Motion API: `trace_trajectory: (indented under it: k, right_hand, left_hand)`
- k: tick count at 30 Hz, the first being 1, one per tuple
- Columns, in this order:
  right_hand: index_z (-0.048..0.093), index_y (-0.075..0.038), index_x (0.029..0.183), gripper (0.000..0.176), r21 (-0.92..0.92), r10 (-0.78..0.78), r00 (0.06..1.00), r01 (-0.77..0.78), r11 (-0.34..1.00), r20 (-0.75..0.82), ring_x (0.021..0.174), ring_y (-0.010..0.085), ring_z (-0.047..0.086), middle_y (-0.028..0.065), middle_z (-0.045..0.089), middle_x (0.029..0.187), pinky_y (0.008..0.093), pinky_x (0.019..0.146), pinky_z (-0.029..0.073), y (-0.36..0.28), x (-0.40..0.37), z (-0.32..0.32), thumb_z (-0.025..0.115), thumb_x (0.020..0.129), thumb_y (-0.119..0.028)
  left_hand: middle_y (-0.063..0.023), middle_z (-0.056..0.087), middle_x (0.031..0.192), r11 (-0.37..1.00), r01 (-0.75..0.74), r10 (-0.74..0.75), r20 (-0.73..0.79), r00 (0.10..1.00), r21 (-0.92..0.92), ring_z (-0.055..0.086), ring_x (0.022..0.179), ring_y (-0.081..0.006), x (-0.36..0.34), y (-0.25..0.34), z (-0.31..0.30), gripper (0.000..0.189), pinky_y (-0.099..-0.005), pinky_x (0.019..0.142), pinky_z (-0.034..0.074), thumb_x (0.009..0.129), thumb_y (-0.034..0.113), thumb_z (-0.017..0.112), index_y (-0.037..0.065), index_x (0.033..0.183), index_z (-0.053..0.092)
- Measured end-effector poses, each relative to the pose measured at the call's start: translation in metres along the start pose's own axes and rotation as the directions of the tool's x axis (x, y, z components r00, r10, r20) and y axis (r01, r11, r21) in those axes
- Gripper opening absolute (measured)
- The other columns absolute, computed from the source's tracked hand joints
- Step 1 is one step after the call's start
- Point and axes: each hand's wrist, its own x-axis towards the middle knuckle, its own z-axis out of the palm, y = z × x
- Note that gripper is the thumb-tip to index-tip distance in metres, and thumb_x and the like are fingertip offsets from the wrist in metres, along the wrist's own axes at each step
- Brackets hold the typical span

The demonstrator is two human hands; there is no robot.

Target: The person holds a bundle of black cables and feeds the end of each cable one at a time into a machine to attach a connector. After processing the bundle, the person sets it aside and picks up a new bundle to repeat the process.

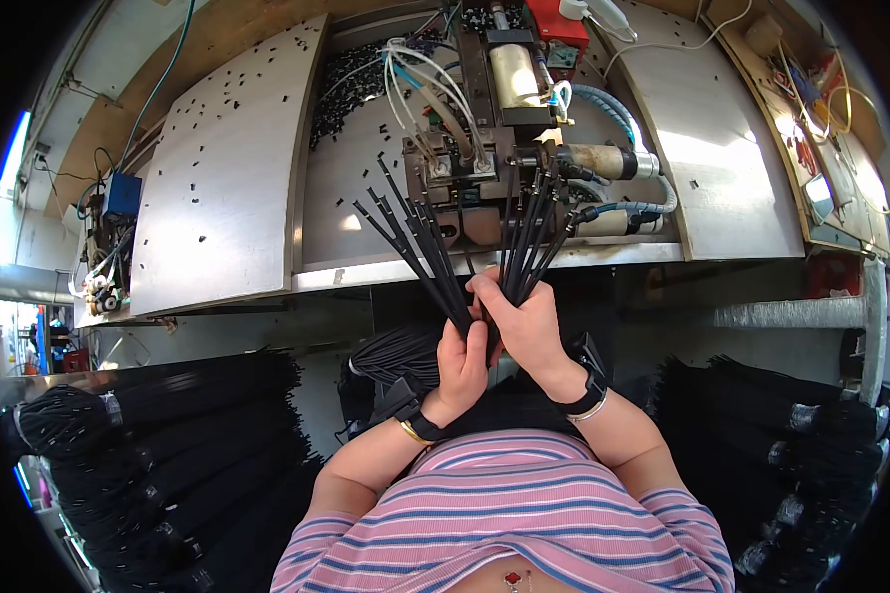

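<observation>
My left hand (462,371) is closed around the lower ends of a fanned bunch of thin black cables (427,259), whose tips point up and to the left. My right hand (526,331) grips a second bunch of black cables (534,237), fanned upward and to the right. Small light bands show near many of the tips. Both hands are close together just in front of the bench edge, the fingers nearly meeting. Behind the tips stands a machine head (455,163) with clear hoses. Where the cables pass into the palms, their lower ends are hidden.
Metal plates (232,168) with scattered small black bits lie at the left. A metal cylinder (514,77) and a red box (559,35) sit at the back. Large bundles of black cables (188,425) hang at the left, with more bundles (761,435) at the right.
</observation>
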Motion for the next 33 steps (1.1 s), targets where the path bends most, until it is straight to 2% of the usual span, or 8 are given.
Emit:
trace_trajectory:
  k: [3,6,15,18,20,23,26,33]
  right_hand:
    - [0.065,0.001,0.088,0.022,-0.004,-0.021,1.0,0.021,1.0,0.009,0.051,0.0076,0.055,0.0028,0.06,0.065,0.0206,0.034,0.04,0.001,0.001,0.002,0.062,0.085,-0.021]
    - [0.065,0.0,0.091,0.023,-0.022,0.13,0.98,-0.128,0.992,0.148,0.05,0.008,0.056,0.003,0.06,0.066,0.0206,0.034,0.041,-0.014,0.001,-0.005,0.063,0.084,-0.022]
    - [0.065,0.0,0.092,0.023,-0.06,0.116,0.984,-0.108,0.992,0.137,0.049,0.0075,0.055,0.0027,0.061,0.068,0.0204,0.033,0.041,-0.003,-0.008,-0.012,0.064,0.084,-0.022]
    - [0.065,0.0,0.09,0.021,-0.039,-0.016,0.998,0.018,0.999,0.066,0.049,0.0072,0.055,0.0024,0.06,0.067,0.0202,0.033,0.04,0.004,-0.011,-0.004,0.062,0.085,-0.02]
    - [0.065,0.0,0.089,0.02,-0.03,0.017,0.998,-0.016,0.999,0.055,0.05,0.0071,0.055,0.0024,0.06,0.067,0.0203,0.033,0.04,0.001,-0.009,0.001,0.061,0.085,-0.02]
    - [0.065,0.0,0.087,0.019,-0.002,0.077,0.996,-0.077,0.997,0.035,0.05,0.007,0.055,0.0022,0.06,0.066,0.0204,0.033,0.039,-0.005,-0.003,0.001,0.06,0.085,-0.019]
    - [0.065,0.0,0.085,0.019,-0.002,0.018,0.998,-0.018,1.0,0.056,0.052,0.0071,0.055,0.0019,0.059,0.066,0.0208,0.034,0.04,-0.003,0.002,0.002,0.058,0.086,-0.017]
    - [0.065,0.0,0.085,0.02,-0.006,0.044,0.998,-0.044,0.999,0.04,0.052,0.0073,0.055,0.0019,0.059,0.066,0.0211,0.033,0.04,-0.008,0.002,0.016,0.059,0.085,-0.019]
  left_hand:
    - [-0.0017,0.054,0.08,1.0,0.022,-0.022,0.012,1.0,-0.022,0.047,0.058,-0.0047,-0.001,0.003,-0.004,0.024,-0.017,0.05,0.038,0.099,0.017,0.034,0.002,0.117,0.042]
    - [-0.0022,0.055,0.082,1.0,0.016,-0.016,0.008,1.0,0.007,0.049,0.061,-0.0048,0.001,0.003,0.001,0.025,-0.0166,0.051,0.038,0.099,0.017,0.034,0.002,0.118,0.042]
    - [-0.0034,0.057,0.094,0.998,0.057,-0.054,0.073,0.996,-0.037,0.053,0.076,-0.0053,-0.01,-0.001,-0.001,0.029,-0.0177,0.065,0.044,0.097,0.011,0.039,-0.001,0.124,0.042]
    - [-0.0037,0.057,0.096,0.998,0.045,-0.043,0.035,0.998,-0.043,0.053,0.076,-0.0055,-0.013,-0.002,-0.004,0.029,-0.0177,0.064,0.044,0.097,0.011,0.039,-0.001,0.123,0.042]
    - [-0.0038,0.056,0.097,0.998,0.037,-0.037,0.014,0.999,-0.047,0.053,0.076,-0.0056,-0.011,0.0,-0.006,0.029,-0.0176,0.064,0.044,0.097,0.011,0.038,-0.001,0.123,0.042]
    - [-0.0025,0.054,0.087,0.999,-0.031,0.031,0.013,0.999,0.017,0.049,0.061,-0.0054,-0.002,0.002,-0.002,0.027,-0.0165,0.051,0.039,0.098,0.014,0.033,0.002,0.122,0.039]
    - [-0.0026,0.054,0.088,1.0,0.0,0.001,0.016,1.0,-0.03,0.048,0.06,-0.0051,0.002,0.009,0.0,0.026,-0.0164,0.051,0.038,0.098,0.014,0.034,0.002,0.121,0.039]
    - [-0.0029,0.054,0.09,0.999,-0.003,0.003,0.005,1.0,-0.032,0.048,0.061,-0.0046,0.006,0.015,-0.011,0.026,-0.0163,0.05,0.038,0.098,0.014,0.034,0.003,0.12,0.04]
